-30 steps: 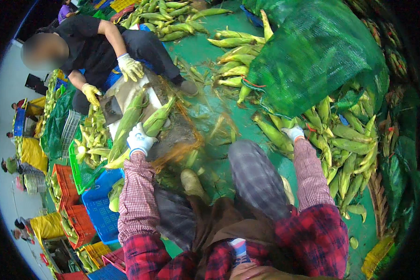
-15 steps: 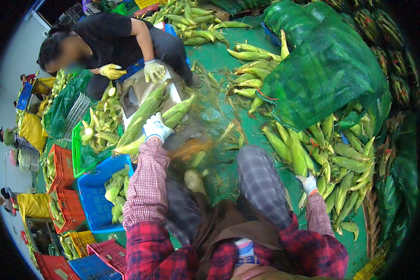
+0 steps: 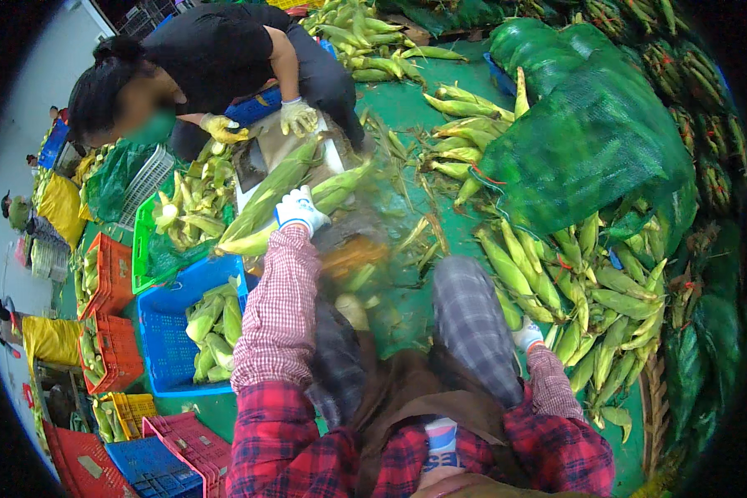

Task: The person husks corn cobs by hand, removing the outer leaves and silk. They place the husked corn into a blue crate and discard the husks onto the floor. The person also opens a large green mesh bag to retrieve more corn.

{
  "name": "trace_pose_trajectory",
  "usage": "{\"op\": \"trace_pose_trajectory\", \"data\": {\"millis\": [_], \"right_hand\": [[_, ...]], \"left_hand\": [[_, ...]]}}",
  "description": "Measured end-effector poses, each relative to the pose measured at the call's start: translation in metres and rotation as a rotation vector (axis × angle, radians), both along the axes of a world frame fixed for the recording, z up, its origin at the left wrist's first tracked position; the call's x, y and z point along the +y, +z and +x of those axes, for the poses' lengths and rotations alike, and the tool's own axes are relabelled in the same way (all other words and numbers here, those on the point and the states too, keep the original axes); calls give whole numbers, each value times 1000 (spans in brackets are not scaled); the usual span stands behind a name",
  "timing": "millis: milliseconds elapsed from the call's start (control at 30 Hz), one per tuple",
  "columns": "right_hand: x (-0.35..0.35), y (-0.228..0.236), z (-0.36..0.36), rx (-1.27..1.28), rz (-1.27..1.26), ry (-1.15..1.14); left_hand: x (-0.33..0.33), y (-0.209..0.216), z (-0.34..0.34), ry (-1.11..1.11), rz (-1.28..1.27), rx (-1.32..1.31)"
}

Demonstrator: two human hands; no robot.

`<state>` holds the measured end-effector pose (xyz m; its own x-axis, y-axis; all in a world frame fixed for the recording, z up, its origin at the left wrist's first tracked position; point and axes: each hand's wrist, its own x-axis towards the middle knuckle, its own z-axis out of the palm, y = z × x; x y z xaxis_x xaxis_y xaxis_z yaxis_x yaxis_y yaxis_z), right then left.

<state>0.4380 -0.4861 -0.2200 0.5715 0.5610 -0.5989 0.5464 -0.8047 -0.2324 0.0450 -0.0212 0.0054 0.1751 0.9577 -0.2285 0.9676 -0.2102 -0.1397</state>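
Covering corn (image 3: pixel 272 189) partly, left hand (image 3: pixel 302 211), right hand (image 3: pixel 528 335) indistinct

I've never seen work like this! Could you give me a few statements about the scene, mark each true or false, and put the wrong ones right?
1. The person's left hand, gloved in white, is on corn ears in their green husks. True.
2. The blue crate is empty. False: the blue crate has unpeeled cobs in it.
3. The right hand is on top of the net sack. False: the right hand is by the near edge of the corn pile, away from the sack.
4. The co-worker wears yellowish gloves. True.
5. The big net sack is red. False: the net sack is green.
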Motion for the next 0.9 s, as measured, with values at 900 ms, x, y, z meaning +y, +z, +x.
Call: {"op": "trace_pose_trajectory", "data": {"millis": [900], "right_hand": [[-23,-92,-1,129,1,-168]], "left_hand": [[0,-2,-2,3,32,20]]}}
